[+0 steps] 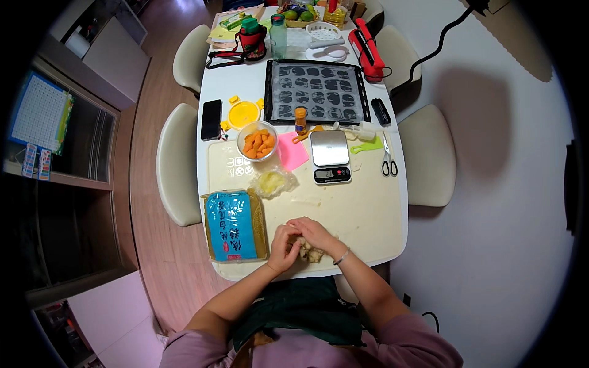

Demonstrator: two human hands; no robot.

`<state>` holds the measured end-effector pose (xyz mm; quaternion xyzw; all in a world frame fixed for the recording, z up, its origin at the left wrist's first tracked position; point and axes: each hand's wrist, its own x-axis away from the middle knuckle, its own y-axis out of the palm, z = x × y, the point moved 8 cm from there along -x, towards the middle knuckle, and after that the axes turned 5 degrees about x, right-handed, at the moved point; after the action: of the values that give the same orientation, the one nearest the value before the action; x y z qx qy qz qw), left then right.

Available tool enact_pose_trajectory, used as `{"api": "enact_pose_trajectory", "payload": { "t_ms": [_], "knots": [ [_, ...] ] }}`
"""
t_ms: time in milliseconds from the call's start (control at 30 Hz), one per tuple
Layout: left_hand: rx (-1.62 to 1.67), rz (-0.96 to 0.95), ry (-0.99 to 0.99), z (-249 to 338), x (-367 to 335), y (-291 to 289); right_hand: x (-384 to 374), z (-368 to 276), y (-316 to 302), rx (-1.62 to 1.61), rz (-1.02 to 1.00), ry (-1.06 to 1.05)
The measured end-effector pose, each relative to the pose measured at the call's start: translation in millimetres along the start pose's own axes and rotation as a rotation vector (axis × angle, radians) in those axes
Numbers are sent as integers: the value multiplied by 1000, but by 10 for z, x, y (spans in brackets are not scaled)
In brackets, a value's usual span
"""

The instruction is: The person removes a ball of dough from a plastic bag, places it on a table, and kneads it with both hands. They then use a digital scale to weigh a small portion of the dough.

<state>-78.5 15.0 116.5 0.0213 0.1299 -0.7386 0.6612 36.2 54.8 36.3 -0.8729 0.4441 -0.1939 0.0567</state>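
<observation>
My left hand (283, 248) and my right hand (315, 234) meet over the near part of the cream mat (356, 221). Their fingers curl and press together, and whatever lies between them is hidden. Just under my right palm, several pale, lumpy dough pieces (313, 254) rest on the mat, partly covered by the hands. To the left of my hands lies a blue-labelled clear bag of yellow-brown filling (232, 226). Beyond it are a crumpled plastic wrap with something pale yellow (270, 183) and a round tub of orange pieces (258, 145).
Behind the mat's middle stand a kitchen scale (330, 150), a pink scraper (292, 151) and an orange-capped bottle (300, 121). Scissors (387, 161) lie at the right edge. A lined baking tray (317, 92) fills the far centre; a phone (211, 119) and yellow lid (243, 115) lie left.
</observation>
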Motion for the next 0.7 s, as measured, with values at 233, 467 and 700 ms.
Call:
{"api": "enact_pose_trajectory", "payload": {
  "t_ms": [233,467,700],
  "knots": [
    [-288,163,-172,-311,118,-51,377,-321,131,439,436,-108],
    [-436,164,-245,-685,314,188,505,-234,113,750,594,283],
    [-513,79,-169,-635,273,194,560,-105,170,789,730,204]
  ]
}}
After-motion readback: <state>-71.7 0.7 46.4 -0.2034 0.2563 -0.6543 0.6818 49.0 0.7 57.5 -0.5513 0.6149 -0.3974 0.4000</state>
